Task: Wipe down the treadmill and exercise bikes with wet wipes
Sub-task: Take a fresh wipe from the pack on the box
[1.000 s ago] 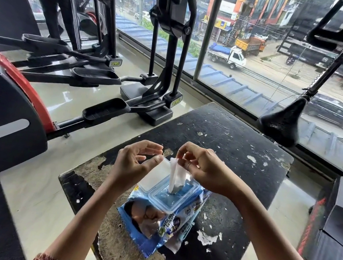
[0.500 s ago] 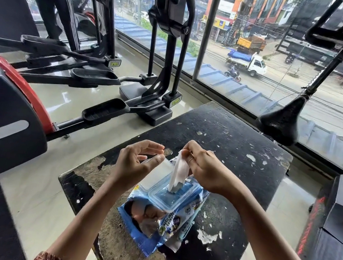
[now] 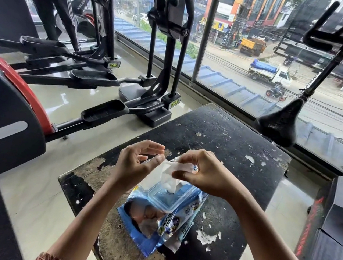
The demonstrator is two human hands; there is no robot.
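Gym floor by a window wall, with a worn black bench (image 3: 241, 144) mid-frame. On it the wet-wipe pack (image 3: 160, 215) lies flat toward the near edge, lid flipped up. Step: getting a wipe out, and no machine looks wiped yet. Over the pack the right hand (image 3: 204, 172) pinches the wipe (image 3: 169, 170), which is partly out of the opening. Beside it the left hand (image 3: 136, 162) has its fingers loosely curved and apart, thumb tip touching the wipe's left edge. Next likely: pull it free while steadying the pack. An exercise bike seat (image 3: 277, 128) sits past the far right corner.
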